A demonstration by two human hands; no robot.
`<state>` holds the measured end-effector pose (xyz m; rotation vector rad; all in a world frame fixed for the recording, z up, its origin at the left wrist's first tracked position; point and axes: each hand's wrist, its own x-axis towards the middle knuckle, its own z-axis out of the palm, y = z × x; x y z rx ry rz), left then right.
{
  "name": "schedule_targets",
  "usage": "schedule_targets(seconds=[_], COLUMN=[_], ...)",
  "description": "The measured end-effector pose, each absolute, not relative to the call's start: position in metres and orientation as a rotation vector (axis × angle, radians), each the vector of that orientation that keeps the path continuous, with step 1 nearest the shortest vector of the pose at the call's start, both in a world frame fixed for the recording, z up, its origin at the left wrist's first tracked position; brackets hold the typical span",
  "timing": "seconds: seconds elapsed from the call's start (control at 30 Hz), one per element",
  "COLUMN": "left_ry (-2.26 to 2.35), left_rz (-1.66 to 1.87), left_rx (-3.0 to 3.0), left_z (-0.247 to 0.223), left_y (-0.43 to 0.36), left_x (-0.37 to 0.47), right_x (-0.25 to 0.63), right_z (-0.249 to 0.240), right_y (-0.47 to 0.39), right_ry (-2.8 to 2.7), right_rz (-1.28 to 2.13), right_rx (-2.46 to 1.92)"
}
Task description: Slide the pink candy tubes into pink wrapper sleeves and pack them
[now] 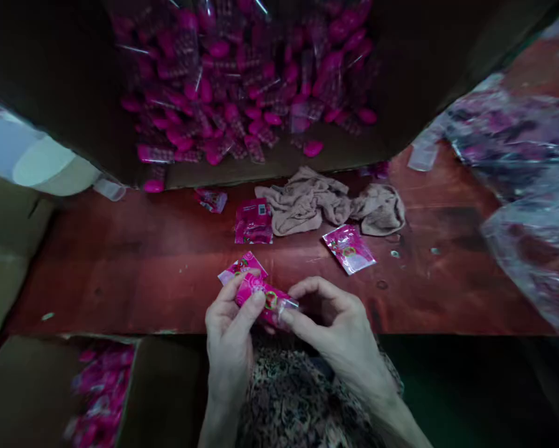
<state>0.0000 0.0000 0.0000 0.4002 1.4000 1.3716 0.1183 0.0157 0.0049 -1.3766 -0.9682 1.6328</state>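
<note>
Near the table's front edge, my left hand [235,314] is closed on a small pink printed sachet [271,301], thumb on top. My right hand [333,320] pinches the right end of the same sachet, where something clear and plastic shows; whether it is inside the sachet I cannot tell. Just beyond my left fingers lies another pink sachet [242,266], partly covered by them. Farther back are a pink sachet [254,221] showing its barcode side and, to the right, a pink and white sachet [349,249].
A large box [414,124] full of pink-ended clear tubes [223,118] stands at the back. A crumpled cloth [302,202] lies before it. Clear plastic bags [536,230] sit at right. At lower left is a box [167,386] beside pink packets [104,392]. The table [134,261] is red.
</note>
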Motion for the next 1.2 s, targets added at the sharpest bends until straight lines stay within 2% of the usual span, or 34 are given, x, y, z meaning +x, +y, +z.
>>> schedule_targets(seconds=[0.13,0.37,0.5,0.67,0.83,0.97,1.2], left_ry=[1.404,1.471,1.446,1.448,1.508,1.567,1.742], left_rz=[1.363,1.263,1.257,1.353,1.532,1.649,1.664], left_rx=[0.477,0.644,0.608,0.559,0.598,0.692,1.04], left_z=[-0.003,0.009,0.01,0.002,-0.002,-0.002,0.0], left_y=[-0.004,-0.006,-0.007,-0.008,-0.008,-0.008,-0.017], left_x=[-0.004,-0.008,-0.006,-0.003,0.0,0.003,0.015], right_x=[0.121,0.128,0.129,0.124,0.123,0.121,0.106], right_z=[0.003,-0.003,0.0,-0.005,-0.013,-0.014,-0.017], right_y=[0.014,0.011,0.009,0.002,0.0,0.001,-0.004], right_ry=[-1.117,-1.541,-1.672,-1.606,-1.221,-1.149,-1.002], right_rz=[1.564,1.068,0.861,0.923,0.927,0.893,1.131], right_rx=[-1.318,-1.049,-1.051,-1.133,-1.386,-1.333,-1.319])
